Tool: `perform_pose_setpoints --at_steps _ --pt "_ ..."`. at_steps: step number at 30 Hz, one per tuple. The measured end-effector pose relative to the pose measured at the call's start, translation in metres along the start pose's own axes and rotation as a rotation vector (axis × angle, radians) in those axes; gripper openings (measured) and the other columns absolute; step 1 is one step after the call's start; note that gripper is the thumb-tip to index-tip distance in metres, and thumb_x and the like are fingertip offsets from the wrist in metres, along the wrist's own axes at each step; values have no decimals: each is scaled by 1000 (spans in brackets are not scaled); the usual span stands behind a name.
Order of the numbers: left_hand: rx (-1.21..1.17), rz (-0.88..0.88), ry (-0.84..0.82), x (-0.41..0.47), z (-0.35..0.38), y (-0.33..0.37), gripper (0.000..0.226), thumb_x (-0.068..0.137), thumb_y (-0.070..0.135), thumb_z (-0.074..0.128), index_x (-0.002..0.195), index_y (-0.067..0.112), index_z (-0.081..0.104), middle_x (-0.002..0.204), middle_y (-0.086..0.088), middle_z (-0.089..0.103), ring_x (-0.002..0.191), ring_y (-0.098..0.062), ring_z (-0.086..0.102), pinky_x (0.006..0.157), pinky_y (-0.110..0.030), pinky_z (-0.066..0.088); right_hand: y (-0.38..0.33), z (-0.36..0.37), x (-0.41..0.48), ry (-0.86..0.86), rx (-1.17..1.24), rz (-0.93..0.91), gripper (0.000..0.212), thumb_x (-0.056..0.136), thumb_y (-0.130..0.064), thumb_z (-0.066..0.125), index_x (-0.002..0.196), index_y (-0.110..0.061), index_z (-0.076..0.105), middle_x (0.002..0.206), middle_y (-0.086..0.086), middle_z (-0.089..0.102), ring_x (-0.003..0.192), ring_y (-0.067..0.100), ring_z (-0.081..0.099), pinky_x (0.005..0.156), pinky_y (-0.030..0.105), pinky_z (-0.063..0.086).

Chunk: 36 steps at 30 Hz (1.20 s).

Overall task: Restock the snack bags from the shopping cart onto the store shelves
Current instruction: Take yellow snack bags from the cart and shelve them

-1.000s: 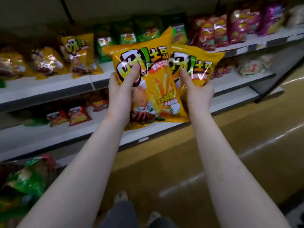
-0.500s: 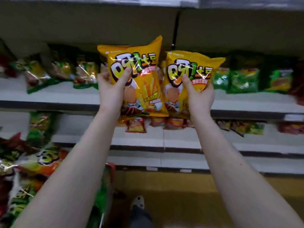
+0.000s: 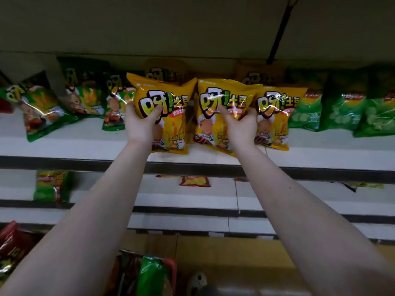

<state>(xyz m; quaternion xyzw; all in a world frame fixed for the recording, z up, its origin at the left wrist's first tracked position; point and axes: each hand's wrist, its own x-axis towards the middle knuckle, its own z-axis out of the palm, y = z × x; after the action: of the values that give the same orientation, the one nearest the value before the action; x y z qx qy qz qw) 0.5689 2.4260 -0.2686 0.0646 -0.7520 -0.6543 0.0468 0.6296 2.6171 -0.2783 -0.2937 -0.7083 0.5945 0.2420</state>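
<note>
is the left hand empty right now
No, the left hand grips a yellow snack bag; the right hand grips the yellow bag beside it.

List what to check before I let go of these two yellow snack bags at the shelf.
1. Grip of left hand on the left yellow bag: ok.
2. Grip of right hand on the right yellow bag: ok.
3. Both held bags roughly upright, print facing out: ok.
4. Right slot: the shelved yellow bag next to the right yellow bag bears the same print: ok.
5. Bag bottoms resting on the shelf: cannot tell.
6. Free depth behind the held bags: cannot tell, hidden by them.
</note>
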Motion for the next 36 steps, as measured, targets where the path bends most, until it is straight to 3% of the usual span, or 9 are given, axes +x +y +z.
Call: perform_pose_setpoints --at_steps 6,10,13,15,18,20,25,30,36 --pt "-61 -47 18 24 16 -19 55 89 28 66 138 15 45 131 -3 58 120 -23 55 103 -45 45 19 15 22 -50 -84 22 53 85 -26 70 127 -4 46 117 8 62 109 26 59 81 26 41" --pt "-134 -85 30 29 20 -4 58 88 25 67 139 18 40 137 -3 54 123 -23 52 103 -44 43 15 10 25 6 -296 -72 65 83 -35 70 133 -4 42 129 11 55 120 27 53 93 28 41" --pt "-134 -204 73 36 29 -35 70 63 38 75 127 18 54 116 -4 68 102 -26 67 90 -55 52 16 1 16 182 -538 -154 82 86 -42 64 145 0 26 146 18 36 134 31 36 109 35 31" --pt "-40 -279 -29 27 38 -66 58 69 44 68 121 20 59 103 0 70 86 -19 69 82 -50 57 22 -2 9 244 -537 -193 78 89 -39 61 144 2 25 144 22 36 129 30 41 104 31 34" --pt "191 -146 22 24 52 -79 85 56 55 67 133 26 49 121 4 62 105 -14 63 93 -43 53 20 7 13 289 -262 -270 70 87 -34 67 138 0 33 133 21 44 96 14 45 72 6 36" --pt "248 -66 111 26 56 -77 108 47 47 78 144 26 34 141 -2 47 127 -23 48 107 -44 41 20 4 12 256 -94 -240 56 89 -24 65 133 -2 40 131 18 46 93 10 43 66 1 35" --pt "281 28 149 15 70 -82 113 45 45 76 145 16 31 143 -10 41 134 -31 37 113 -45 30 53 -8 7 112 -107 -134 36 90 -18 59 125 -11 53 119 8 57 108 18 56 92 33 50" --pt "216 139 70 9 76 -85 98 63 31 81 144 11 29 142 -16 32 132 -32 35 112 -41 30 57 -7 -3 -23 -125 -137 51 92 -17 57 141 -15 42 131 6 52 120 19 51 101 35 45" --pt "400 131 111 0 66 -71 100 69 46 79 149 24 23 155 -6 22 143 -28 23 114 -60 10 44 -10 -3 -72 -163 -115 45 93 -15 53 137 -16 44 132 7 51 113 17 53 96 29 45"
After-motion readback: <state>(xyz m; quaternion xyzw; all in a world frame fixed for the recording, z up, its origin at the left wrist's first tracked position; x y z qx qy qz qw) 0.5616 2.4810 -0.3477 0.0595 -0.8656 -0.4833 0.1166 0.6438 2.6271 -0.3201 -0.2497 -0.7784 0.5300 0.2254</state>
